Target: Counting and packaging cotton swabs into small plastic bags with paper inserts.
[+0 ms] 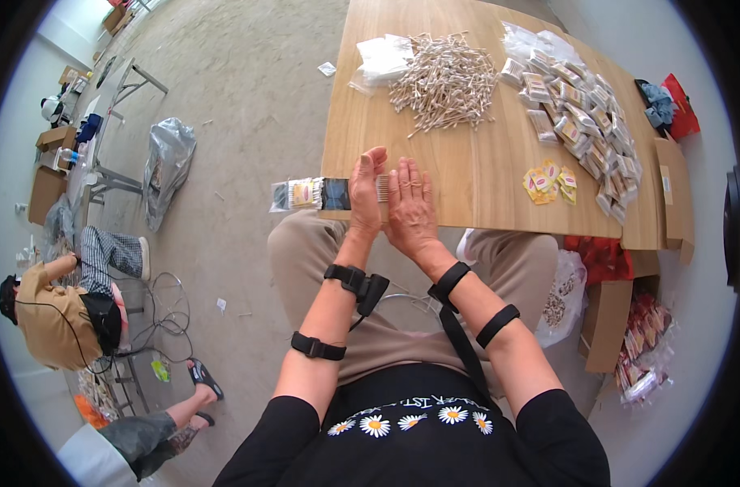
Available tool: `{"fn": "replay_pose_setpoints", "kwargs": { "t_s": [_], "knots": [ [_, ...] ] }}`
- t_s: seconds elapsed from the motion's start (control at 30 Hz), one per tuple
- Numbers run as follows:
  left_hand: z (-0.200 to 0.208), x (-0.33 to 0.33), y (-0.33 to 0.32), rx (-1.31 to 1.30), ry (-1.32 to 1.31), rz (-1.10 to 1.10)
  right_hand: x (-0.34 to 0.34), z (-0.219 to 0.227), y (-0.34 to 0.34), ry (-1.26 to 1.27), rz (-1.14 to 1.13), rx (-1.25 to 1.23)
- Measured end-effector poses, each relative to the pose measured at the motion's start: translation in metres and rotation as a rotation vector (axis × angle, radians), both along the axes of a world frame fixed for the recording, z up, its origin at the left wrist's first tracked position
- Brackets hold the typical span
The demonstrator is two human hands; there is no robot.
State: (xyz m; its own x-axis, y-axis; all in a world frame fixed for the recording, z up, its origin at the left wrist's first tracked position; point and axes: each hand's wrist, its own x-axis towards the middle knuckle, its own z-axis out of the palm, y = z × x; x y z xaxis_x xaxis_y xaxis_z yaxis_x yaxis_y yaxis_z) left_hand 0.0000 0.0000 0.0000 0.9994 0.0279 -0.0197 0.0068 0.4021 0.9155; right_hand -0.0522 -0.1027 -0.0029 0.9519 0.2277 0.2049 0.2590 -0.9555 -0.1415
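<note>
Resting together at the near edge of the light wood-grained counter [358, 130], both bare hands are seen flanking a short row of white-tipped cotton swabs [382, 188]. The left hand [366, 199] is set on edge, its fingers straight and pressed side by side; the right hand [412, 209] is laid flatter, fingers stretched and drawn together. No pinch is shown by either, and how firmly the row is pressed cannot be told.

Just left of it, past a dark flat piece [336, 195], a clear plastic packet of swabs with a yellow-and-white card [305, 193] is seen jutting beyond the counter's left edge.

And the tally? Plenty looks done: a large heap of filled clear packets [585, 122] is piled at the right. Plenty looks left, too: a broad mound of loose swabs [443, 81], flat clear plastic bags [384, 58] and small yellow cards [551, 181] are all spread out unpacked.
</note>
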Motion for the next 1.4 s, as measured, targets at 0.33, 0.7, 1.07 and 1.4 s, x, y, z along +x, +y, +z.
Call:
{"fn": "replay_pose_setpoints", "kwargs": {
  "t_s": [0.33, 0.7, 1.07, 1.4],
  "knots": [
    [0.006, -0.007, 0.003, 0.004, 0.014, 0.056, -0.003, 0.005, 0.001, -0.044, 0.037, 0.104],
    [0.028, -0.076, 0.043, 1.179, -0.379, 0.104, 0.002, -0.009, -0.001, -0.122, 0.013, 0.058],
    [0.023, -0.069, 0.029, 1.247, -0.392, 0.105, 0.001, -0.003, -0.001, -0.130, 0.001, 0.094],
    [0.023, -0.070, 0.028, 1.242, -0.378, 0.116, 0.001, -0.006, 0.000, -0.128, -0.003, 0.094]
  ]
}}
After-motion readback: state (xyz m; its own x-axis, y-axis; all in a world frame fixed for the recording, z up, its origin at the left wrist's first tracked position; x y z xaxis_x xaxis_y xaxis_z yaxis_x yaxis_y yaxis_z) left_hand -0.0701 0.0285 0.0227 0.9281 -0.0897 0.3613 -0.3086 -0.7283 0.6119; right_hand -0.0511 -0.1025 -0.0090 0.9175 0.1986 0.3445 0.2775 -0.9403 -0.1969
